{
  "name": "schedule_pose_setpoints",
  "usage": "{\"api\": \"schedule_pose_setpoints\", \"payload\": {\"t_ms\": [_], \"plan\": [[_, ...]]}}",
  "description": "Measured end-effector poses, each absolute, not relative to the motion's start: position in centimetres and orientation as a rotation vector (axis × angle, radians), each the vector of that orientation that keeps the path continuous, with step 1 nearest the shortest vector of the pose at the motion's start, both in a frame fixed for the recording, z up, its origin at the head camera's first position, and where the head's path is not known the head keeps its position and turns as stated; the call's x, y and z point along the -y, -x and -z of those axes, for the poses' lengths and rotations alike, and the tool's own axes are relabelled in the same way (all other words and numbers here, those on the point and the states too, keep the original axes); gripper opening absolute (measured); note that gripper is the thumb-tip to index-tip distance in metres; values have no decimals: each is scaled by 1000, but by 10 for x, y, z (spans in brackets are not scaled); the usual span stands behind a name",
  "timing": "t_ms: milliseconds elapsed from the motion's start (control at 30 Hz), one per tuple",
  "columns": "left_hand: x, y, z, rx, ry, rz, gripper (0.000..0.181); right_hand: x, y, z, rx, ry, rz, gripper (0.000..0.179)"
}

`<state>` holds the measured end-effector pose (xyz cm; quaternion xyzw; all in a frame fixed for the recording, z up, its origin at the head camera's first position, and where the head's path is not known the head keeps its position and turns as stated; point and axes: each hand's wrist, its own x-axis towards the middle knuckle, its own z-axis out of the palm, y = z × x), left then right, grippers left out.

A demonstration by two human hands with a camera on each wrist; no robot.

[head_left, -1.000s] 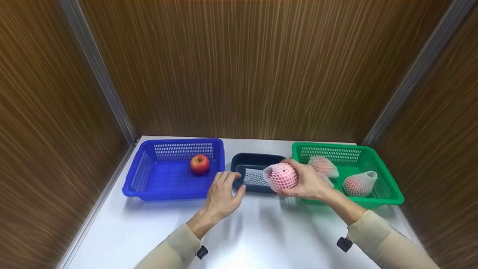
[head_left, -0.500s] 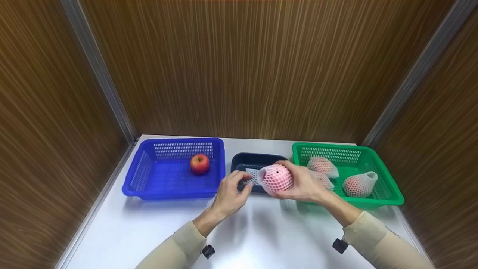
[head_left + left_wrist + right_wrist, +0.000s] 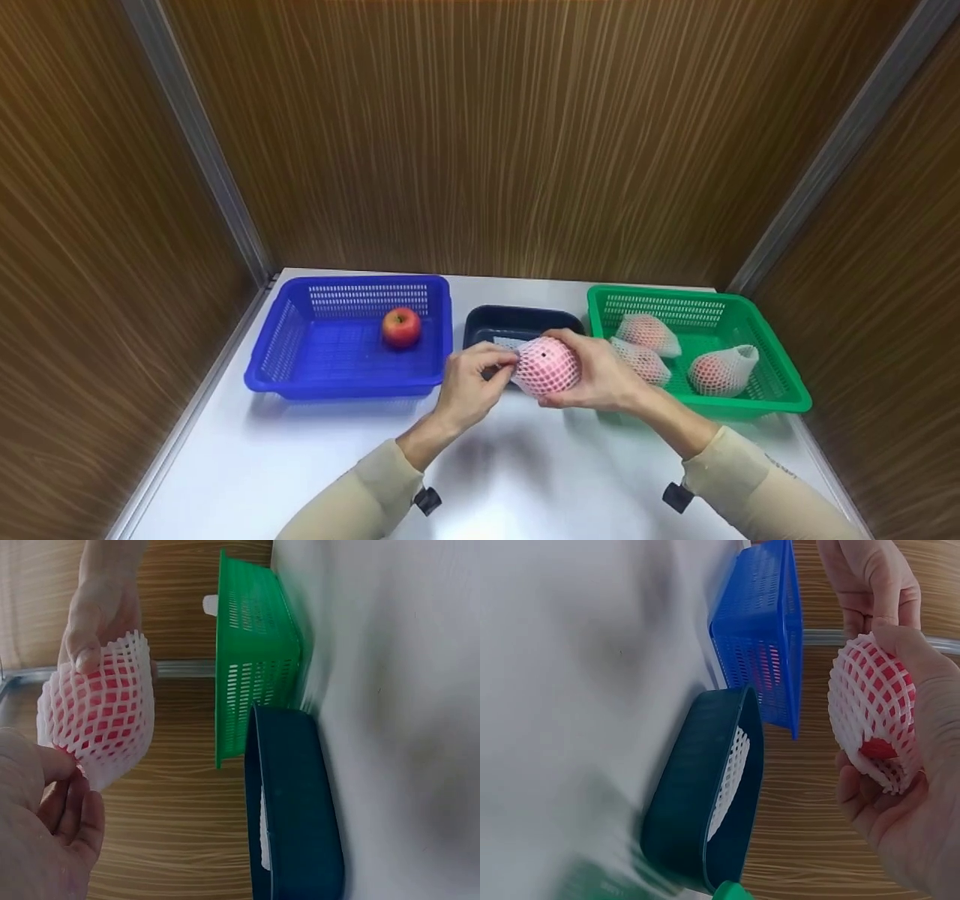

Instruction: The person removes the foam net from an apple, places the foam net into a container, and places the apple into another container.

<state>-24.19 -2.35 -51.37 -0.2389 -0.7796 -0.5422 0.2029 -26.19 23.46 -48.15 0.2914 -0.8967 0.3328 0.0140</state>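
Observation:
A red apple in a white foam net [image 3: 549, 367] is held up in front of the small dark tray. My right hand [image 3: 604, 376] grips it from the right side, thumb and fingers curled round the net. At its left end, my left hand [image 3: 469, 384] pinches the rim of the foam net [image 3: 101, 772] between thumb and fingertips. Red skin shows through the mesh and at an opening in the net in the right wrist view. Part of the apple is hidden by the right hand.
The dark tray [image 3: 517, 315] holds a flat foam net [image 3: 730, 784]. To the left, a blue basket [image 3: 337, 386] contains one bare apple [image 3: 401, 328]. A green basket [image 3: 757, 405] on the right holds netted fruits [image 3: 721, 370]. Wood-grain panels surround the white table [image 3: 300, 465].
My right hand has brought the netted apple a little leftward. The left hand has moved right to meet it, and its fingers have gone from apart to pinching the net's rim.

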Motion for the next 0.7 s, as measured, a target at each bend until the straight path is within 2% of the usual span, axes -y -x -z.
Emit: {"api": "schedule_pose_setpoints", "payload": {"t_ms": [333, 433, 700], "plan": [[24, 241, 510, 2207, 676, 1663, 16, -234, 259, 484, 2807, -887, -1054, 94], [27, 241, 510, 2255, 685, 1741, 25, -234, 259, 485, 2814, -871, -1079, 94], [29, 241, 513, 2423, 751, 1703, 63, -233, 258, 485, 2793, -896, -1084, 98]]}}
